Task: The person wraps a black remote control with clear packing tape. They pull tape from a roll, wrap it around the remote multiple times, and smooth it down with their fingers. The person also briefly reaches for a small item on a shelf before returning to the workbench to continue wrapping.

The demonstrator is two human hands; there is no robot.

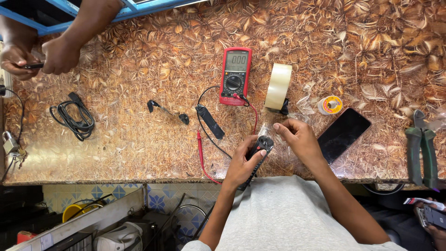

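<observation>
left hand [242,162] holding black device [260,148], right hand [297,137] pinching clear tape [265,128]

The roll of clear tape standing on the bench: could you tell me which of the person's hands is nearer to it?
Right. The right hand lies just below the tape roll; the left hand sits lower, holding a black device.

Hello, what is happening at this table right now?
A person holds a small black device in the left hand, while the right hand pinches clear tape just above it. A roll of tape and a red meter are close by. Another person's hands work at the far left corner.
</observation>
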